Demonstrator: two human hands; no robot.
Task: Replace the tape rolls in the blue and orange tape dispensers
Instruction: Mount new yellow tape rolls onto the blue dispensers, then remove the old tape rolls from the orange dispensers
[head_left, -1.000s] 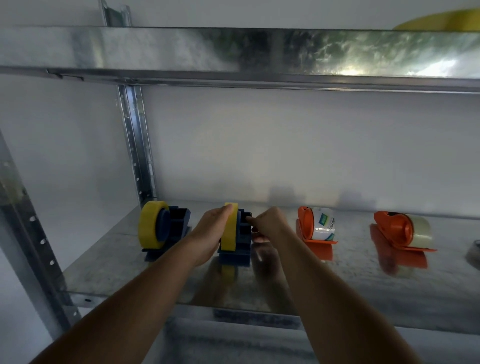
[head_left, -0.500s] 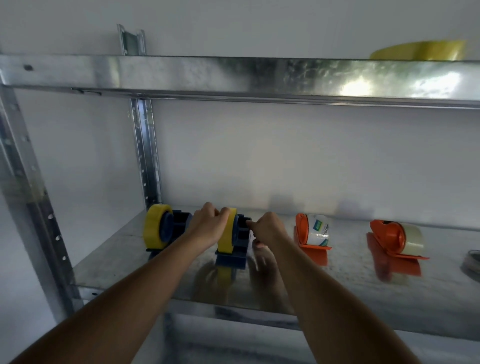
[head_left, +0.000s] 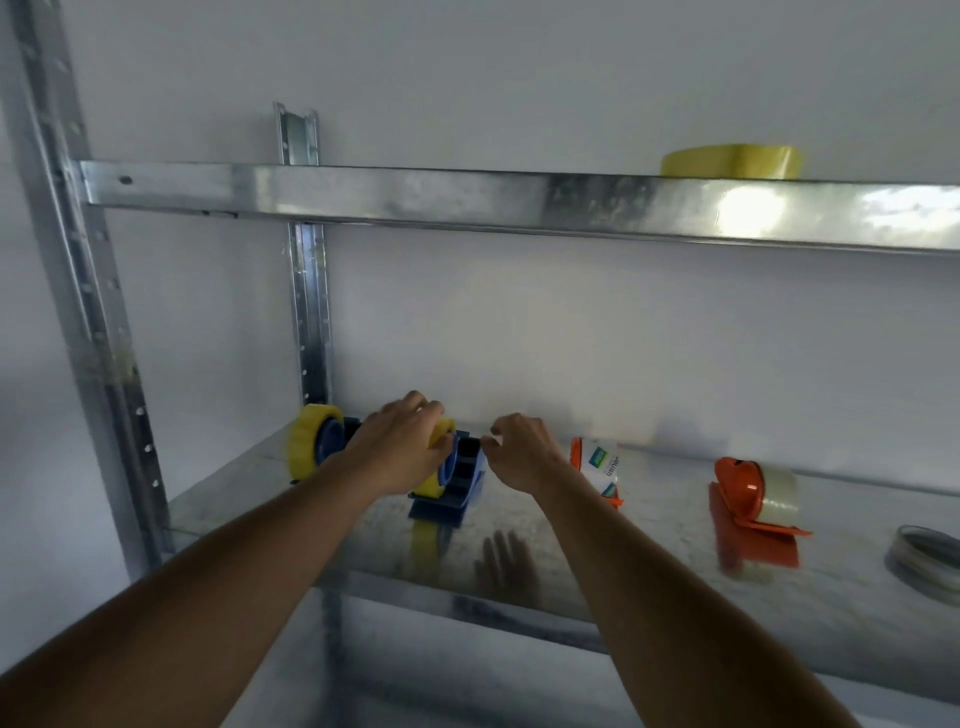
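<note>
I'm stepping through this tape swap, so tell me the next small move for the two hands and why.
Probably draw the tape end forward to the cutter. The left hand grips the yellow tape roll seated in the second blue dispenser, and the right hand pinches something small, apparently the tape end, just above the dispenser's top edge.

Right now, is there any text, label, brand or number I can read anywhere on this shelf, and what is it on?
Green-and-white label on the wrapped roll in the near orange dispenser: printed words run sideways, too blurred to read.
Blue dispensers, far orange dispenser, yellow rolls, upper-shelf roll: no text visible.
Shelf rails: no markings readable.
</note>
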